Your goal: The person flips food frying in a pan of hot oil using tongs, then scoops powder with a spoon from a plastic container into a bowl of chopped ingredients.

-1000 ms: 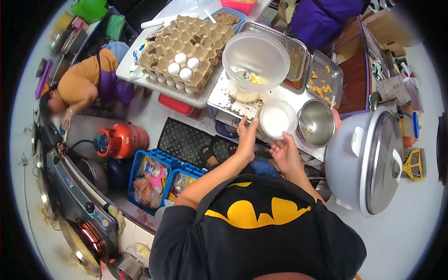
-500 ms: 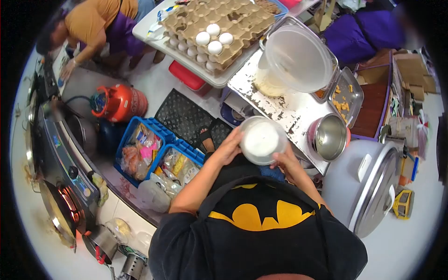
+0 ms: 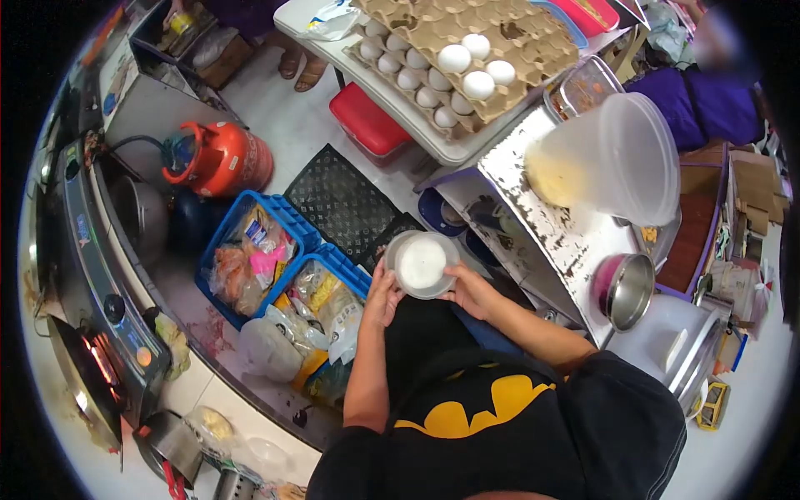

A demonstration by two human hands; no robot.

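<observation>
Currently held: white-filled tub [image 3: 425, 292], in front of the torso, out from the person-side edge of the worktop [image 3: 575, 267] and apart from it.
Left grip: left hand [image 3: 382, 297], closed on the tub's left side.
Right grip: right hand [image 3: 469, 289], closed on the tub's right side, thumb near the rim.
Reason for two-sided hold: probably to keep the tub level, white face up, and its load shared. Whether a lid covers it cannot be told.
Large clear tub [image 3: 612, 158]: on the worktop, toward the end beside the egg trays [image 3: 400, 25].
Metal bowl [image 3: 629, 292]: near the opposite end, by the person-side corner; this spacing likely keeps both vessels within reach.
Egg trays: stacked at the corner of the second worktop [image 3: 454, 156]; their cups presumably stop the eggs [image 3: 454, 58] rolling.
Change from half a second ago: white-filled tub farther from the worktop edge and nearer the blue crates [image 3: 302, 258]; both hands remain on it.
View change: of the co-worker by the stove, sandalled feet [image 3: 309, 73] now show, the orange top no longer.
</observation>
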